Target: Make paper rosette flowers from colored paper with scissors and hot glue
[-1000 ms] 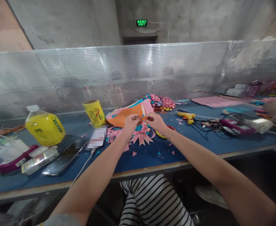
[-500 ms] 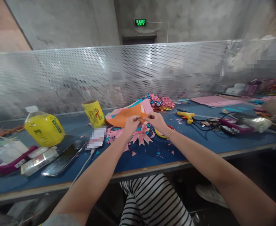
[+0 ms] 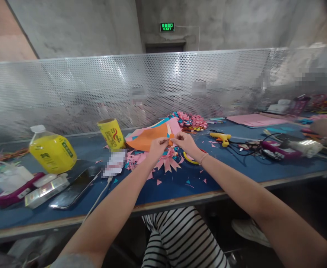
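My left hand (image 3: pixel 157 145) and my right hand (image 3: pixel 184 142) meet above the blue table (image 3: pixel 230 169). Both pinch a small orange paper piece (image 3: pixel 170 140) between thumb and fingertips. Under them lies a pink paper flower with pointed petals (image 3: pixel 167 160), ringed by cut scraps. Just behind my hands sits a stack of coloured paper sheets (image 3: pixel 149 136) with an orange one on top. A yellow-and-red scissors handle (image 3: pixel 189 158) shows beside my right wrist.
On the left are a yellow drink bottle (image 3: pixel 52 152), a yellow can (image 3: pixel 112 134), a phone (image 3: pixel 74 189) on a cable, and a tissue pack (image 3: pixel 12 185). On the right lie a yellow glue gun (image 3: pixel 221 138), tangled cords, and finished paper flowers (image 3: pixel 191 121). A perforated metal screen (image 3: pixel 96 89) backs the table.
My hands have drawn closer together, and the orange piece between them looks shorter, as if folded smaller. The rest of the table is unchanged.
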`<state>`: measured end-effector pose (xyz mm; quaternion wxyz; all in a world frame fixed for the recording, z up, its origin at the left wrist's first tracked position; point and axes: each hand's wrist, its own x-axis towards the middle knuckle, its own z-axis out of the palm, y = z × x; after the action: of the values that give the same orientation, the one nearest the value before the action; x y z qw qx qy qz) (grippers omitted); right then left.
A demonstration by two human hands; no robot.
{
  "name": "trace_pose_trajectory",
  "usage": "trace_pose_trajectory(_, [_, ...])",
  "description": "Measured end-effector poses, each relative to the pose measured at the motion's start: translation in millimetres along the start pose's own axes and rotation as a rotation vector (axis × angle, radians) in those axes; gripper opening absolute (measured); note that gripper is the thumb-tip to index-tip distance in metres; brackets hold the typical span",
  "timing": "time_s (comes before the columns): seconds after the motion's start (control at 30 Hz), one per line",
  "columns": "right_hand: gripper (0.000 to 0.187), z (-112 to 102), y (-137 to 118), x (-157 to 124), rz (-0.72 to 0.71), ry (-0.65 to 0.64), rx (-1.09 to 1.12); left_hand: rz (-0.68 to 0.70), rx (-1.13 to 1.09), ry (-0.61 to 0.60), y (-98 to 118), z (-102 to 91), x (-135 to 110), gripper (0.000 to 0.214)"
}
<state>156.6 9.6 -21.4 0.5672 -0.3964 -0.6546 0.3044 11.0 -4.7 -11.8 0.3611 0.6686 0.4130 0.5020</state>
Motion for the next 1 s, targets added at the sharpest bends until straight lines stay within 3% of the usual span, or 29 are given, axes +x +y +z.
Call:
trace_pose_trajectory(0.33, [0.029, 0.4, 2.0, 0.5, -0.014, -0.113, 0.103, -0.023, -0.028, -0.033, 3.6, 2.2, -2.4, 0.018])
trace_pose_trajectory(0.6, [0.034, 0.2, -0.5, 0.0, 0.038, -0.084, 0.174, -0.070, -0.068, 0.019, 13.6, 3.8, -4.4, 0.008])
trace_pose_trajectory(0.87, [0.033, -0.7, 2.1, 0.9, 0.033, -0.055, 0.262, -0.043, -0.073, -0.019, 15.9, 5.3, -5.4, 0.028])
trace_pose_trajectory(1.0, [0.034, -0.4, 3.4, 0.9, 0.031, -0.062, 0.278, -0.030, 0.021, -0.023, 13.2, 5.6, -5.0, 0.025])
